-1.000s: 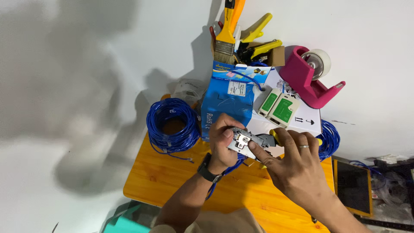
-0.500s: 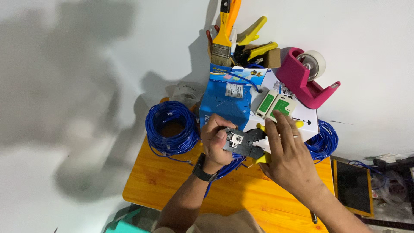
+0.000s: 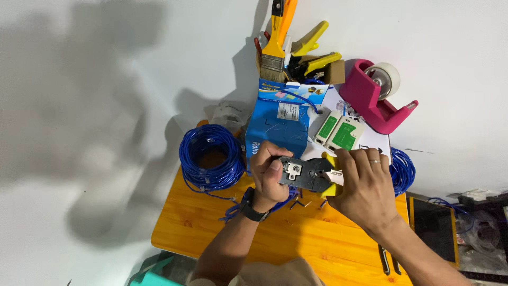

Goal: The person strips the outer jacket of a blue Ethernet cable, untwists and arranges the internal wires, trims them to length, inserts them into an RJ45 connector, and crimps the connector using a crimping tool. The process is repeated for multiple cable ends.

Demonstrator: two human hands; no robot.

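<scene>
My left hand (image 3: 268, 177) grips the head of a black crimping tool (image 3: 304, 175) with a silver plate, and a blue cable strand runs under that hand. My right hand (image 3: 362, 185), with a ring on one finger, is closed around the tool's yellow handles (image 3: 329, 182). Both hands hover over the orange wooden table (image 3: 211, 225). A coil of blue cable (image 3: 209, 156) lies left of my left hand. Right behind the tool stands a blue cardboard box (image 3: 278, 127).
Two white-and-green cable testers (image 3: 338, 132) lie on white paper behind my right hand. A pink tape dispenser (image 3: 378, 100), a paintbrush (image 3: 275, 50) and yellow-handled tools (image 3: 312, 45) sit at the back. A second blue coil (image 3: 403, 169) is at right; dark pliers (image 3: 386, 259) lie near the front.
Both hands have shifted slightly on the crimping tool, the right hand sliding over the yellow handles. The view has also moved a little.
</scene>
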